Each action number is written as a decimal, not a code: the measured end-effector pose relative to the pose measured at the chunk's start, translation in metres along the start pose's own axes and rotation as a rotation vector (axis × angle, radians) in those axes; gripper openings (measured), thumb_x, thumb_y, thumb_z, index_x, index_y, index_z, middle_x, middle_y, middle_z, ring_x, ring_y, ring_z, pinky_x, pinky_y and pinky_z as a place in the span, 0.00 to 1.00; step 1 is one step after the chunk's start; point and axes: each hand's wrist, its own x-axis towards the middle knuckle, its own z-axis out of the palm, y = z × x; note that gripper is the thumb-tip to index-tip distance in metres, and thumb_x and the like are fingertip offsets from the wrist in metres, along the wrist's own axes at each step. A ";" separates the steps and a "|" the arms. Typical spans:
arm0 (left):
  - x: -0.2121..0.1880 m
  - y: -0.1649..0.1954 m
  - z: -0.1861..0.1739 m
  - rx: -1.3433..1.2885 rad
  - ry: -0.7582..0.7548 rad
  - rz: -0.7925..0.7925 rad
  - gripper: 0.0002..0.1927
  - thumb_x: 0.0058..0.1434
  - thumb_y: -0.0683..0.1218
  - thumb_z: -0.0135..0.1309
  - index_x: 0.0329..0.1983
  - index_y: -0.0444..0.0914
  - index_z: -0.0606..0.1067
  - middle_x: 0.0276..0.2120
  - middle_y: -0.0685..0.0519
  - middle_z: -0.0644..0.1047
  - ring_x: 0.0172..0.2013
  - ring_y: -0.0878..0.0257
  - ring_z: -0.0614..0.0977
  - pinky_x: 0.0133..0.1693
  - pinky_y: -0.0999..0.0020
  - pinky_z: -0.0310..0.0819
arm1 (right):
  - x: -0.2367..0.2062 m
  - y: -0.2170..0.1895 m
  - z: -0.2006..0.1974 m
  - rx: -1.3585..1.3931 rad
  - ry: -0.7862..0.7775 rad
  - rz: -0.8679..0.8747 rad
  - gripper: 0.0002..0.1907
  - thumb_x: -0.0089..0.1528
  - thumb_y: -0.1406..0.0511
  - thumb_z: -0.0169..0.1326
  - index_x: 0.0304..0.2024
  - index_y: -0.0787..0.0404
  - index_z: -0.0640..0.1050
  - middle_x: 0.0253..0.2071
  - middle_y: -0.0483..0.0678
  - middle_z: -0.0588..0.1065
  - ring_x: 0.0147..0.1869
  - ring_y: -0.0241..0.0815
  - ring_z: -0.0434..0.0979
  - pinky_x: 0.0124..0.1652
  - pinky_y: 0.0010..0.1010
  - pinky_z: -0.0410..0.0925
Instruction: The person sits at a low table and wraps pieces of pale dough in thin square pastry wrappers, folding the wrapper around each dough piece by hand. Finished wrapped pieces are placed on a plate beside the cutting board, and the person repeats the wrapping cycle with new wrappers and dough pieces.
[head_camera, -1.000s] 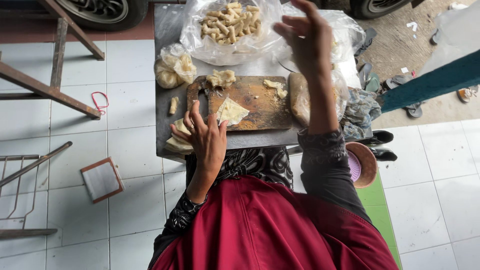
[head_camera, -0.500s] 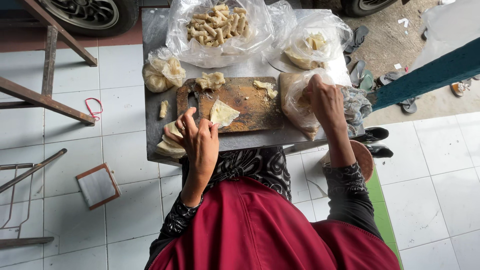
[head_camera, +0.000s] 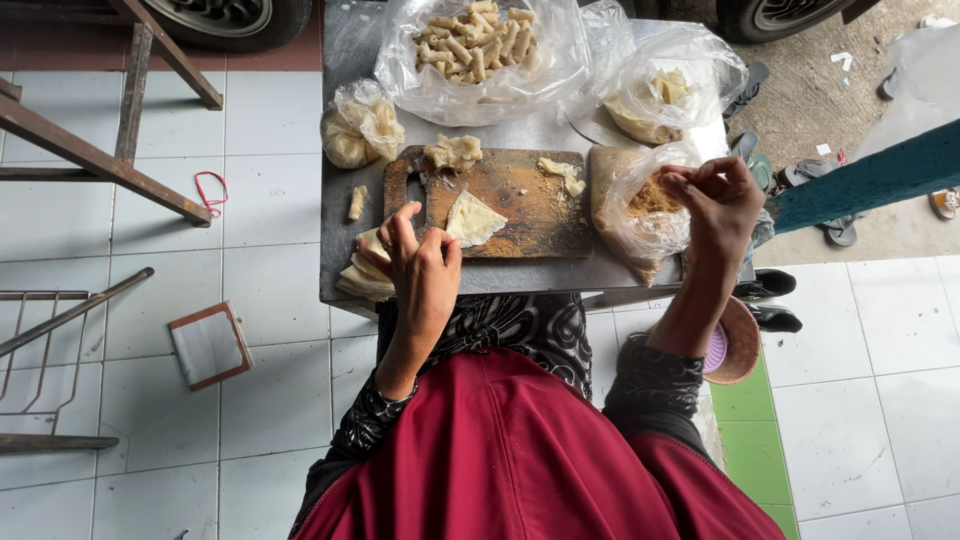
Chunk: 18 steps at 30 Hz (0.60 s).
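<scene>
A wooden cutting board (head_camera: 520, 205) lies on a small metal table (head_camera: 500, 275). A pale folded dough wrapper (head_camera: 472, 218) rests on the board. My left hand (head_camera: 420, 265) sits at the board's near edge with fingers apart, thumb beside the wrapper, over a stack of wrappers (head_camera: 360, 272). My right hand (head_camera: 715, 200) is at the mouth of a clear bag of brown filling (head_camera: 640, 205), fingertips pinched together over the filling. Whether crumbs sit between the fingers is hard to tell.
A big open bag of rolled pieces (head_camera: 480, 45) and a second bag of dough (head_camera: 660, 95) lie at the table's far side, with a knotted bag (head_camera: 355, 130) at the left. Wooden beams (head_camera: 100, 160), a wire rack (head_camera: 40, 340), a bowl (head_camera: 735, 340) and sandals (head_camera: 775, 290) surround the table.
My right hand came down from high over the far bags to the filling bag, and its fingers are now pinched at the bag's mouth. My left hand has stayed at the board.
</scene>
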 end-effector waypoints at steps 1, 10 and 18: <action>0.000 0.000 0.000 -0.003 0.002 0.001 0.09 0.56 0.46 0.66 0.28 0.41 0.76 0.59 0.50 0.68 0.62 0.48 0.67 0.62 0.21 0.40 | -0.005 -0.001 0.012 0.108 0.007 0.016 0.08 0.63 0.79 0.60 0.39 0.65 0.76 0.41 0.55 0.83 0.48 0.46 0.86 0.50 0.36 0.81; -0.003 -0.006 -0.002 -0.014 0.068 0.010 0.08 0.56 0.44 0.65 0.27 0.40 0.75 0.58 0.50 0.69 0.62 0.50 0.69 0.65 0.28 0.40 | -0.064 0.044 0.182 -0.354 -0.445 -0.261 0.09 0.62 0.74 0.61 0.35 0.64 0.72 0.38 0.53 0.82 0.47 0.44 0.86 0.41 0.29 0.77; -0.003 -0.002 0.001 0.062 0.080 0.012 0.08 0.56 0.44 0.65 0.27 0.39 0.75 0.55 0.51 0.70 0.60 0.52 0.69 0.65 0.27 0.41 | -0.084 0.047 0.179 -0.793 -0.494 -0.695 0.13 0.63 0.73 0.57 0.50 0.62 0.76 0.54 0.51 0.80 0.60 0.46 0.81 0.50 0.33 0.77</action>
